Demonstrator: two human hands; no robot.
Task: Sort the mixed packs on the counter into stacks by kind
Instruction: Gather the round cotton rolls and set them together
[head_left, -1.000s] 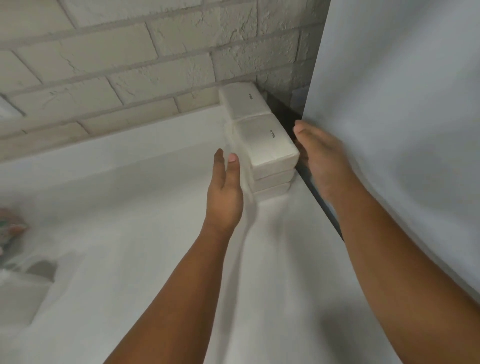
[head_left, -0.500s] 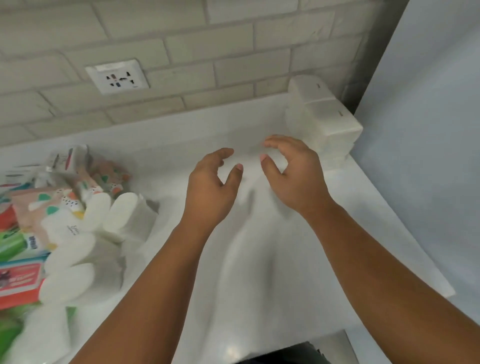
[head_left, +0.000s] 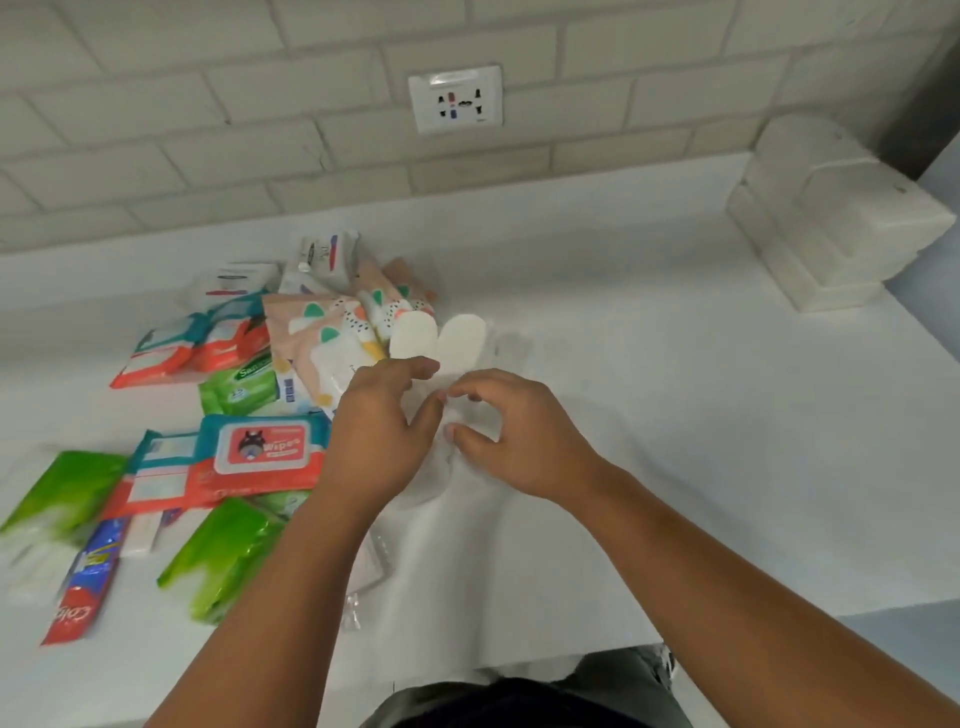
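Note:
A heap of mixed packs lies on the white counter (head_left: 675, 415) at the left. In it are a red and teal wipes pack (head_left: 260, 452), green packs (head_left: 223, 556), peach patterned packs (head_left: 322, 332) and a red toothpaste box (head_left: 83, 587). White soft packs (head_left: 462, 340) in clear wrap lie at the heap's right side. My left hand (head_left: 384, 431) and my right hand (head_left: 514, 436) meet over the near white pack, fingers and thumbs curled onto it. A stack of white packs (head_left: 831, 218) stands in the back right corner.
A wall socket (head_left: 456, 98) sits in the tiled wall behind the counter. The counter's front edge (head_left: 727, 613) runs close to my body at the lower right. Bare counter lies between the heap and the corner stack.
Both hands have left the corner stack and swung left to the heap, where they have closed on a white pack. The view has turned left with them.

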